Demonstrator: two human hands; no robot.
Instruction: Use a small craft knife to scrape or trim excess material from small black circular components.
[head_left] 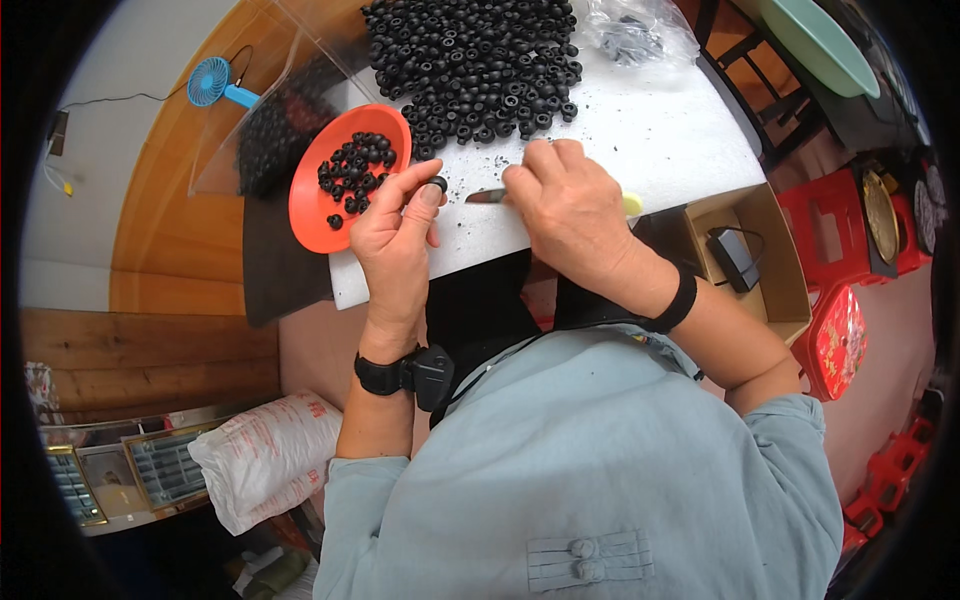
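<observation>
Between thumb and fingers, my left hand [395, 230] pinches a small round black part [438, 184] over the near edge of the white board. A knife [487, 197] is in my right hand [565, 205], its short blade pointing left toward that part and its pale yellow-green handle end [632, 204] showing past my palm. Just left of my left hand sits an orange-red bowl [310, 215] with several of the same black parts inside. Beyond both hands a large heap of black parts [480, 65] covers the far side of the board.
Small black scraps dot the white board [660, 140]. A clear plastic bag [640, 35] lies at its far right. An open cardboard box [780, 290] holding a black adapter [735, 258] stands right of my right arm. A blue fan [210, 82] is far left; red stools [835, 340] stand right.
</observation>
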